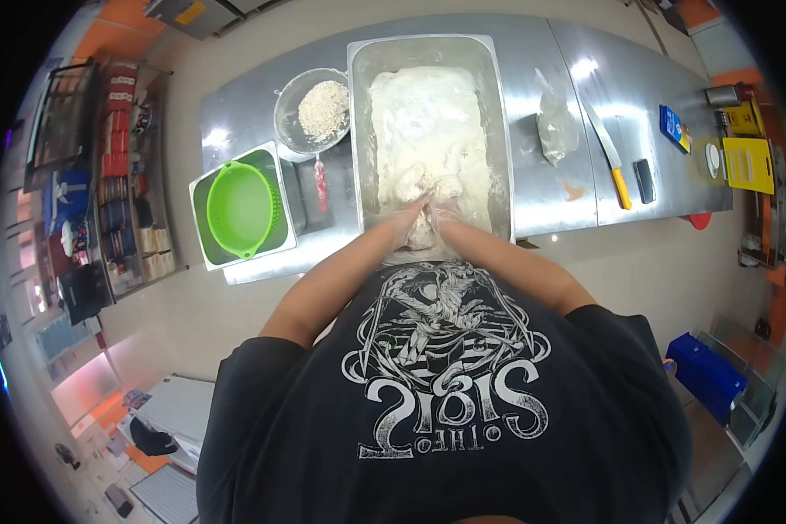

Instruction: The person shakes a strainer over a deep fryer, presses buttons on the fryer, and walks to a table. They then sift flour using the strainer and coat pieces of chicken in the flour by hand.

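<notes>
A deep metal pan (501,105) holds a thick bed of white flour (428,109). Several flour-coated lumps (414,182) lie at its near end; their kind is hidden by the coating. My left hand (406,221) and my right hand (446,218), both in clear plastic gloves, meet low in the pan. Their fingers are closed in and press together on the floury lumps between them. The fingertips are partly buried, so the exact grip is hard to see.
Left of the pan are a metal strainer (323,112) with pale flakes, its red handle (321,185), and a green basket (245,210) in a metal container (203,236). Rightward lie a plastic bag (554,122), a yellow-handled knife (610,153), a phone (644,181) and a blue packet (673,128).
</notes>
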### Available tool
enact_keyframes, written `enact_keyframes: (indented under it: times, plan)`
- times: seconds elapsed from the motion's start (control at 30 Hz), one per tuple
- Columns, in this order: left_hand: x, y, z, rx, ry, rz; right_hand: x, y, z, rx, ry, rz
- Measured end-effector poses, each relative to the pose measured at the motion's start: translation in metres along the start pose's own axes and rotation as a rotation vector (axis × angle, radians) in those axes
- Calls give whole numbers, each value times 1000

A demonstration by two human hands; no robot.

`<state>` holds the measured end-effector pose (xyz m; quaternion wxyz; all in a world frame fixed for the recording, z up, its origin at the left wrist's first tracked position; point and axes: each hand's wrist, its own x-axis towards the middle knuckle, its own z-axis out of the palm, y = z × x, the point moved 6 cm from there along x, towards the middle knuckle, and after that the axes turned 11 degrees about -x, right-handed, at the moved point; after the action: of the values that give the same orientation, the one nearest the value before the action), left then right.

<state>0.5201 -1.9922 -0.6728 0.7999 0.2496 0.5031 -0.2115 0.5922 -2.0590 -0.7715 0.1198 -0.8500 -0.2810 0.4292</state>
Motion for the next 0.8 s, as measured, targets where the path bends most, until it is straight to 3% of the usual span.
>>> enact_keyframes:
  times: [0.07,0.13,0.2,0.27,0.3,0.4,0.43,0.53,0.63,0.73,0.77,0.8]
  plan:
    - [27,-9,-13,-132,-175,29,20,7,-4,-123,34,-88]
    - [-10,20,-12,751,-96,339,25,17,-30,-166,87,-129]
    - [-26,36,-9,1150,-43,414,-10,3,-86,-6,153,14]
    - [-21,43,-14,1056,-32,261,-37,-15,-135,7,204,84]
    - [-33,43,-14,1066,121,264,-45,-21,-148,-55,218,86]
    - [-30,40,-11,1495,279,349,-50,-27,-155,-265,257,20]
    - [-22,36,-15,1498,320,430,-49,-28,-154,-337,268,-17]
    - [17,18,-37,1534,429,579,-57,-41,-141,-378,317,-509]
    - [28,15,-46,1577,430,546,-83,-84,-198,-81,-198,-94]
    - [-5,21,-37,1626,292,550,-3,-70,-160,-390,308,-449]
    - [-17,26,-34,1657,268,588,9,-78,-149,-250,248,-542]
    - [-28,33,-26,1687,243,627,11,-81,-134,-346,212,-528]
